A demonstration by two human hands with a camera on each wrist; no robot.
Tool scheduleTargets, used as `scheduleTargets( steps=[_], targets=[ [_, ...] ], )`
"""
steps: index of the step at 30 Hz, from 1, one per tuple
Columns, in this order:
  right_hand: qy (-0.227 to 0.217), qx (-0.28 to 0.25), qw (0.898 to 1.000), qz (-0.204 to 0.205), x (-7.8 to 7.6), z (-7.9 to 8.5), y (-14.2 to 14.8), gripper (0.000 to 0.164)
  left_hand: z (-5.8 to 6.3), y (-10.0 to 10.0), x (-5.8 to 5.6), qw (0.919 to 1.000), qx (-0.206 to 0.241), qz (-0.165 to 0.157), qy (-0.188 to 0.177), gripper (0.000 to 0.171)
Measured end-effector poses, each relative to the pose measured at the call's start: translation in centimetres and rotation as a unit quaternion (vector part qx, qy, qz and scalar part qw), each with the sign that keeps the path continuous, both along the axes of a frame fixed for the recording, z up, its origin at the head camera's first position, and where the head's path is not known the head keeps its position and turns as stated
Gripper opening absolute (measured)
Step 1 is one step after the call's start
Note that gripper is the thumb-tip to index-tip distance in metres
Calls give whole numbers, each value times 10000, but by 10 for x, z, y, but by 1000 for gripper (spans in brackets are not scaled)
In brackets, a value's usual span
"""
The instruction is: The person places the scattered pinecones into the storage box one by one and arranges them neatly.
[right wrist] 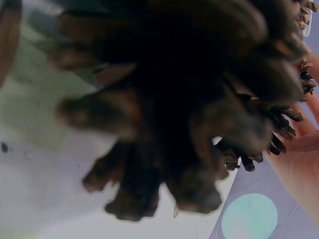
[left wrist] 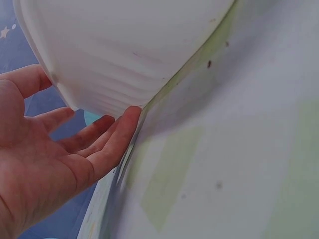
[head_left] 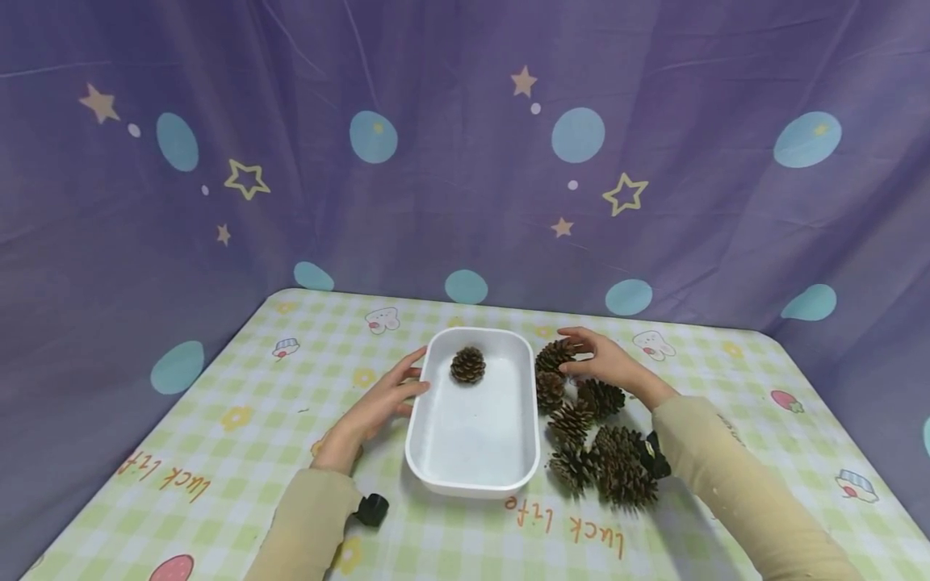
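A white rectangular tray stands on the table with one pine cone inside near its far end. My left hand is at the tray's left side; in the left wrist view its thumb meets the rim and its slightly bent fingers rest by the lower wall. On the tray's right, my right hand has thumb and fingers round the farthest pine cone of a heap. A near pine cone fills much of the right wrist view and hides part of that grasp.
Several more pine cones lie crowded along the tray's right side, the nearest ones under the right wrist. A checked cloth with printed figures covers the table. Behind it hangs a purple curtain with stars and blue spots.
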State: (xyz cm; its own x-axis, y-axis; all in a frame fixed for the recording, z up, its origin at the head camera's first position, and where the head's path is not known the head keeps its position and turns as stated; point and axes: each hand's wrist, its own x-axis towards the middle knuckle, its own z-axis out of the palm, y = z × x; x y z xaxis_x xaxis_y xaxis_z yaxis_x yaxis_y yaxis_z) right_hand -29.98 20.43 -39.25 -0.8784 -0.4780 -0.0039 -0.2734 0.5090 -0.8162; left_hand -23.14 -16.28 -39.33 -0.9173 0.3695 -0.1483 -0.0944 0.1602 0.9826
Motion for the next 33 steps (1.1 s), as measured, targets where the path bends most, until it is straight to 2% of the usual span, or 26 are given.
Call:
scheduleTargets(
  steps=[3, 6, 10, 14, 17, 26, 33],
  targets=[
    [37, 5, 10000, -27, 0, 0, 0, 66, 7, 2, 4, 10000, -19, -21, -5, 60],
    [67, 32, 9999, -79, 0, -1, 1, 65, 8, 2, 5, 10000, 5, -35, -5, 61],
    [74, 102, 9998, -154, 1, -1, 2, 63, 1, 1, 1, 10000, 24, -46, -22, 62],
    [111, 195, 9996, -186, 5, 3, 1, 61, -15, -1, -8, 10000, 38, -35, -17, 62],
    [217, 289, 9992, -172, 5, 5, 1, 60, -22, -3, -12, 10000, 45, -12, 9, 63],
    [334, 340, 9985, -261, 3, 3, 4, 58, -20, -3, -10, 10000, -22, 24, 33, 62],
    [418, 312, 9977, -443, 0, 9, 6, 56, -20, -4, -10, 10000, -55, 61, 55, 62]
  ],
)
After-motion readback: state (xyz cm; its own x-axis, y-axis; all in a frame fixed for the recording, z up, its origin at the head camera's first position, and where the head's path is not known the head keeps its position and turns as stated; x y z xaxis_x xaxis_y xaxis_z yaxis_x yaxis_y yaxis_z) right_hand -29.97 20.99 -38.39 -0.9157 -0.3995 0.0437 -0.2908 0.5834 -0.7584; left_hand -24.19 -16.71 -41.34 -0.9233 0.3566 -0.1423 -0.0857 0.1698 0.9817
